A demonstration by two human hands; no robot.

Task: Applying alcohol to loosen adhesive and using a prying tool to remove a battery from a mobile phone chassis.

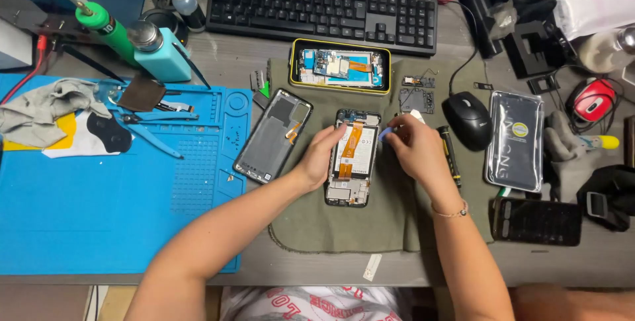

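Cloth in olive carries the opened phone, which lies flat at its middle. Left hand clamps the phone's left edge; right hand pinches a small blue pick at its right edge. A slip there could tear the orange flex cable.

Your grey desk fills frame; blue work mat lower left, black keyboard top centre, even light.
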